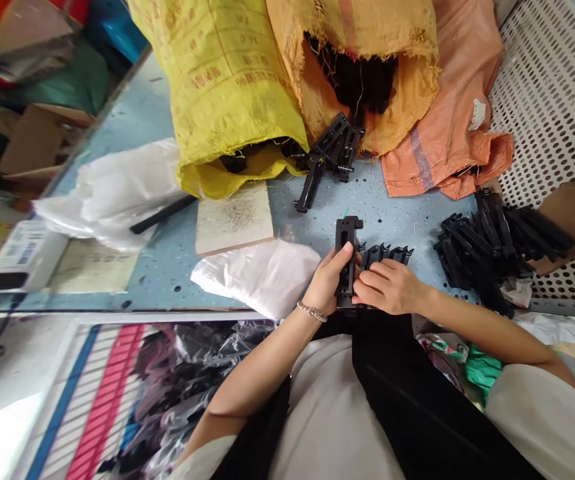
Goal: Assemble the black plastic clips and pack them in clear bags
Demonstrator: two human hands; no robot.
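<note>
My left hand (323, 283), with a chain bracelet at its wrist, is closed around a long black plastic part (346, 233) with a slot along its face. The thumb lies on the front of the part, which stands upright near the table's front edge. Against its lower right side, my right hand (385, 285) has its fingers curled and pressed together; the fingertips are partly hidden. Just behind the right hand, several similar black parts (401, 253) lie in a row on the blue table (287, 223).
Black parts (335, 150) spill before yellow (232, 80) and orange (367, 27) woven sacks. A salmon sack (460, 87) lies beside a perforated white crate (562, 87). More parts (487, 240) are heaped at right. White plastic bags (262, 270) and a board (235, 217) are left of my hands.
</note>
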